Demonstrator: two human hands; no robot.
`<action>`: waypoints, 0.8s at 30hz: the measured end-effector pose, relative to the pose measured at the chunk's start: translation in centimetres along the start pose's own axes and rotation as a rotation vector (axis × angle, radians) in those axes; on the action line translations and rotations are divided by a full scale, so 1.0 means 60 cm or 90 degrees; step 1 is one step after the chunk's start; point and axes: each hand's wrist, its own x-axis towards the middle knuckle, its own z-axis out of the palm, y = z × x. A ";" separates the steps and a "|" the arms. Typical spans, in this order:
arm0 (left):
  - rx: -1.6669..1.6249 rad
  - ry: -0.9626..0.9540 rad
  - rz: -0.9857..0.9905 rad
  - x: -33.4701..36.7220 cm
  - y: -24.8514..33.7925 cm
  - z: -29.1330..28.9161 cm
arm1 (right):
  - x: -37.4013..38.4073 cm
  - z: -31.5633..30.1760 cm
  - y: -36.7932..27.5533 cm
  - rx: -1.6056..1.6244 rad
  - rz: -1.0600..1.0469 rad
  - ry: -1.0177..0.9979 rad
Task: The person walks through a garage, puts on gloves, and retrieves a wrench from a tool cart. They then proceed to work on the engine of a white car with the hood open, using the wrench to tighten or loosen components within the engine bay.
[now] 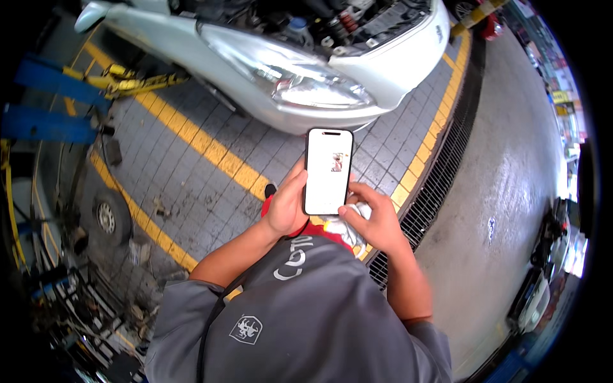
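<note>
A smartphone [322,185] with a black edge and a lit, mostly white screen is held upright in front of my body. My left hand [287,203] is closed around its left side, with the fingers partly hidden behind it. On the other side, my right hand [380,222] grips the lower right edge, its thumb over the bottom corner of the screen. A bunched white cloth or glove [338,233] with a bit of yellow shows beneath my right hand; whether that hand also holds it I cannot tell.
Ahead stands a silver car [287,118] with its engine bay exposed. Blue and yellow lift arms [64,124] are at the left, above a loose wheel [112,216] and scattered parts. A floor drain grate [440,182] runs along the right beside yellow tile lines [217,153].
</note>
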 end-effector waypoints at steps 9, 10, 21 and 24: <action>-0.089 -0.126 -0.225 0.269 -0.006 0.052 | 0.023 -0.175 0.119 0.227 0.117 0.226; -0.036 -0.125 -0.213 0.296 -0.019 0.057 | 0.023 -0.190 0.183 0.188 0.126 0.268; 0.938 0.046 -0.223 0.467 -0.144 -0.012 | -0.126 -0.338 0.759 0.200 0.426 0.388; 1.194 0.029 -0.362 0.388 -0.179 -0.187 | -0.138 -0.379 0.917 0.037 0.419 0.224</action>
